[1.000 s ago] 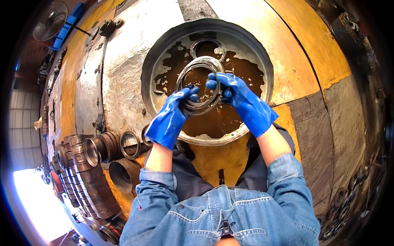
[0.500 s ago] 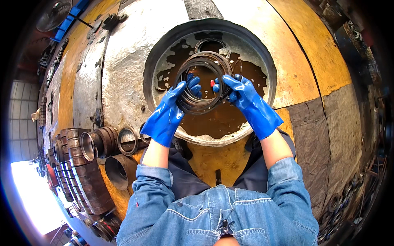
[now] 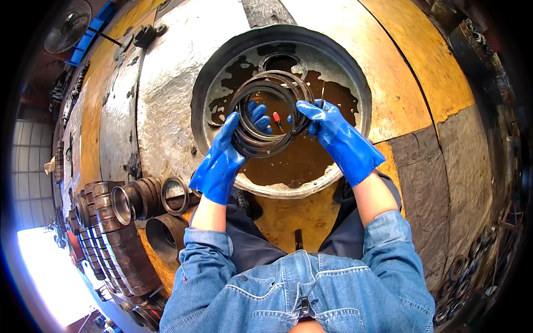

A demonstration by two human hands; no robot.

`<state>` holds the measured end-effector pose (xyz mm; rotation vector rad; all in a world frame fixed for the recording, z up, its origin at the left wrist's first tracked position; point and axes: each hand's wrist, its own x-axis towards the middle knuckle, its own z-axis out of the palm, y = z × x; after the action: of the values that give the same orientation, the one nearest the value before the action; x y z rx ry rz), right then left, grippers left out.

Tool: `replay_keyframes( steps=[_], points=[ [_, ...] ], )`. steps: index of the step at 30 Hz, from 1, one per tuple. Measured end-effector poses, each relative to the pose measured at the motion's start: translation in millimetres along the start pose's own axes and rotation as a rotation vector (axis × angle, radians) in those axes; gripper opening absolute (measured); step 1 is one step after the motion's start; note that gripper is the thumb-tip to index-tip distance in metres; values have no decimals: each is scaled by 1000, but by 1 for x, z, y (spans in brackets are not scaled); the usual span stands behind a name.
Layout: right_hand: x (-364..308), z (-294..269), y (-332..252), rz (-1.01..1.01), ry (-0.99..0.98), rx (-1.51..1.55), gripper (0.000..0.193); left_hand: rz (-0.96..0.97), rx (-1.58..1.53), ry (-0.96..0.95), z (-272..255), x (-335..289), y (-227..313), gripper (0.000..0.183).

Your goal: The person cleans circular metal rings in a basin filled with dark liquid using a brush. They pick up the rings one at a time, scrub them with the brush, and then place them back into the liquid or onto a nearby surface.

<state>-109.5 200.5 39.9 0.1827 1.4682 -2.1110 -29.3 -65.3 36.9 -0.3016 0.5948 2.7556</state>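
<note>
A bundle of several dark, thin metal rings (image 3: 261,149) is held up over a round basin (image 3: 203,77) of brown liquid. My left hand (image 3: 221,150), in a blue rubber glove, grips the bundle's left side, thumb in front and fingers through the middle. On the right side my gloved right hand (image 3: 337,136) pinches the rings between thumb and fingers; some fingertips are hidden behind them. Through the rings shows a small red-tipped object (image 3: 276,117), its kind unclear. Another ring (image 3: 302,62) lies in the basin's far part, partly in the liquid.
Stained metal sheets (image 3: 172,83) and yellow floor panels (image 3: 444,94) surround the basin. Stacked metal cylinders and rings (image 3: 125,252) stand at my left, beside an open-ended cylinder (image 3: 164,237). More rings (image 3: 458,283) lie at the lower right. A fan (image 3: 68,26) is at the far left.
The ring bundle has shifted slightly left and its rings have fanned apart a little. The red-tipped object now shows farther left, apart from my right fingertips. Both hands keep their grip.
</note>
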Motion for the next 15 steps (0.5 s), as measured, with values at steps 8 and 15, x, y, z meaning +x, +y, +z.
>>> replay_keyframes(
  steps=[8,15],
  points=[
    [-19,12,-13,63,-181,158,17,8,75,62,-14,3,1,59],
    [0,-6,3,93,-168,230,16,-18,65,-33,-11,6,6,66]
  ],
)
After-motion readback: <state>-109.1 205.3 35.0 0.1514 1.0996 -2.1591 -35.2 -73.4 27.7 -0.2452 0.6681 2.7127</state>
